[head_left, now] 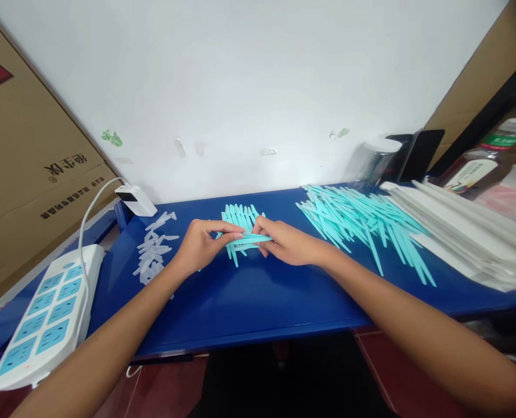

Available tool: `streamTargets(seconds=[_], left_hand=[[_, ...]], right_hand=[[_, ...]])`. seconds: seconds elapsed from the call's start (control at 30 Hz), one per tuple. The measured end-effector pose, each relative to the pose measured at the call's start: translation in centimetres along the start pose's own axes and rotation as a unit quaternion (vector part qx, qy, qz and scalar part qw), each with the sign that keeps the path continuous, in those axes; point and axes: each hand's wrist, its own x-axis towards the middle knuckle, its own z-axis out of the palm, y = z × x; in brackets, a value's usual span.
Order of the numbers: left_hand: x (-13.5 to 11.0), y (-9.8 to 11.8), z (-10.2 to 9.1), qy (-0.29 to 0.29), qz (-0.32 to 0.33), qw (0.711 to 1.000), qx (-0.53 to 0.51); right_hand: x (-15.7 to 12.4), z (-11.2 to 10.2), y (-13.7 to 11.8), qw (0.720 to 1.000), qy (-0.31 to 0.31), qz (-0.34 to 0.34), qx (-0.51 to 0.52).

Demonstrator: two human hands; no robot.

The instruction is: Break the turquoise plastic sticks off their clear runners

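Note:
Slim teal plastic sticks (258, 238) lie level between my two hands over the middle of the table. My left hand (203, 242) pinches their left end between thumb and fingers. My right hand (284, 241) is closed round the right end, its fingers curled under. Whether a small clear piece sits at the left fingertips is too blurred to tell. Just behind the hands, several teal sticks (240, 215) lie side by side in a row, partly hidden by the fingers. Left of my left hand is a loose pile of small translucent pieces (153, 249).
A large heap of teal sticks (362, 217) spreads on the blue table (258, 302) at the right. Beyond it are white packets (462, 232), a clear jar (373, 162), a dark phone (421, 155) and a bottle (479, 159). A power strip (51, 313) and charger (136, 200) stand left.

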Motion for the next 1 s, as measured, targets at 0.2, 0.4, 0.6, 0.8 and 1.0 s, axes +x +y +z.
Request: streamTargets(seconds=[0.2,0.4,0.6,0.8,1.0], left_hand=[[0.3,-0.1,0.2,0.030,-0.003,1.000,0.007],[1.1,-1.9,-1.6,0.126,-0.006,0.990,0.068],[1.3,-3.9,-3.0,0.128,-0.016,0.979,0.160],[1.2,-4.3,-2.9,0.094,-0.005,0.977,0.193],[1.2,-4.2,-3.2,0.081,0.000,0.976,0.204]], right_hand=[[0.4,0.3,-0.1,0.999,0.030,-0.013,0.017],[0.0,-1.7,1.0,0.986,0.155,0.059,0.023],[-0.8,-5.2,3.0,0.950,0.277,0.133,-0.055],[-0.5,-5.3,3.7,0.952,0.243,0.156,0.100],[-0.6,-4.7,2.4,0.958,0.203,0.140,0.143]])
